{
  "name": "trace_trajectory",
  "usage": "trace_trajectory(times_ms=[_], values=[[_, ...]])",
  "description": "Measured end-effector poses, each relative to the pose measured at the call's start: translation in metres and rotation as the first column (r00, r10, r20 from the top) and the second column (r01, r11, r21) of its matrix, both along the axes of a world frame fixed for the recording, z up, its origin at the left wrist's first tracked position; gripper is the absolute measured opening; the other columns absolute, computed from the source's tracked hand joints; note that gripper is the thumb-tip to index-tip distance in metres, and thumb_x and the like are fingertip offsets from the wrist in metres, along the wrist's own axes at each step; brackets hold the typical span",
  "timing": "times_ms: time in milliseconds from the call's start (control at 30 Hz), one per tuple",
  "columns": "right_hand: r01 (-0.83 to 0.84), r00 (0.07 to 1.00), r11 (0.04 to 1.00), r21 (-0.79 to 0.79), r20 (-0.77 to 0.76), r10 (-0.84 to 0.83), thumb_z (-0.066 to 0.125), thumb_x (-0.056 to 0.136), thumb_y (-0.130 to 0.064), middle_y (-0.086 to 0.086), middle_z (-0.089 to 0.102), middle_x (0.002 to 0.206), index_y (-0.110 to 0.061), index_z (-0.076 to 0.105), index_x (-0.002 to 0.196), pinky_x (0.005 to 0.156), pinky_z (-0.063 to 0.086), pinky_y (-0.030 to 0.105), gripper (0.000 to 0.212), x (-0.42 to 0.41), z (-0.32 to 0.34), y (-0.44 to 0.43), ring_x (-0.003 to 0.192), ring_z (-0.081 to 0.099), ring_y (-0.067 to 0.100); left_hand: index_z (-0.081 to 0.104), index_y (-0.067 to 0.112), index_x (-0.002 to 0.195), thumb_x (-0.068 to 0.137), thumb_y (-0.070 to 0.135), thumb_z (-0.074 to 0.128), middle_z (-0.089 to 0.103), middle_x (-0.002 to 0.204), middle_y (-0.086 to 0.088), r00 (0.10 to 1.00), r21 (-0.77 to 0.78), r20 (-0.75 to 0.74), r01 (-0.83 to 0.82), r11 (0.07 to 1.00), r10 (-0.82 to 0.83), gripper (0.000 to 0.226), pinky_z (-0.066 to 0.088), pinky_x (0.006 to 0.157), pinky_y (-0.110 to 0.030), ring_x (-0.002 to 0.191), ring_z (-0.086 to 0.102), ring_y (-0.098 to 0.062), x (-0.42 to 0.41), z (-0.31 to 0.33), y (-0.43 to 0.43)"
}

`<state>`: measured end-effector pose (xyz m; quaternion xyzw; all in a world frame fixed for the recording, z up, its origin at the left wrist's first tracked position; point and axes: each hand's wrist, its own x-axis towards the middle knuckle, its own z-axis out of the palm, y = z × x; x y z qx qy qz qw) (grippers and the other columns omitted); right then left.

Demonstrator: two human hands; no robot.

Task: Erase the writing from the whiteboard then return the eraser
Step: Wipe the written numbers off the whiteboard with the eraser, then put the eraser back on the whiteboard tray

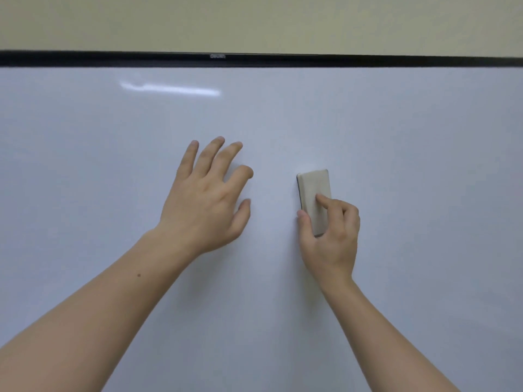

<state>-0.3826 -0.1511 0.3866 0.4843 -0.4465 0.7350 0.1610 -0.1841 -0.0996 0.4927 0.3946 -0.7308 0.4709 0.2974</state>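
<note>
The whiteboard (99, 165) fills most of the view, and no writing shows on its visible surface. A beige rectangular eraser (312, 190) with a dark underside stands upright against the board, right of centre. My right hand (331, 239) grips its lower half, thumb on the left edge and index finger on its back. My left hand (206, 199) is spread with fingers apart at the board's centre, to the left of the eraser, holding nothing.
A black frame (368, 61) runs along the board's top edge, with a small logo at its middle. Above it is a beige wall (254, 21). A light reflection glints on the board at upper left.
</note>
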Motion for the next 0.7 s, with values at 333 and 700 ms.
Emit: trace_trajectory(times_ms=[333, 700], values=[[-0.212, 0.944, 0.970, 0.119, -0.231, 0.235, 0.079, 0.080, -0.030, 0.003, 0.054, 0.108, -0.024, 0.061, 0.115, 0.069, 0.051, 0.032, 0.040, 0.205, -0.031, 0.061, 0.096, 0.056, 0.022, 0.061, 0.012, 0.116, 0.084, 0.037, 0.053, 0.048, 0.149, -0.019, 0.993, 0.141, -0.095, -0.055, 0.988, 0.069, 0.041, 0.025, 0.116, -0.061, 0.141, 0.040, -0.041, 0.181, -0.060, 0.062], [-0.333, 0.714, 0.758, 0.561, -0.375, 0.591, 0.071, 0.088, -0.033, -0.014, 0.060, 0.124, -0.028, 0.056, 0.125, 0.090, 0.043, 0.025, 0.041, 0.284, -0.123, 0.127, 0.110, 0.053, 0.012, 0.057, 0.013, 0.125, 0.086, 0.032, 0.060, 0.051, 0.146, -0.017, 0.973, 0.417, -0.231, 0.117, 0.901, -0.019, 0.045, 0.041, 0.109, -0.049, 0.128, 0.054, -0.036, 0.275, -0.184, 0.104]])
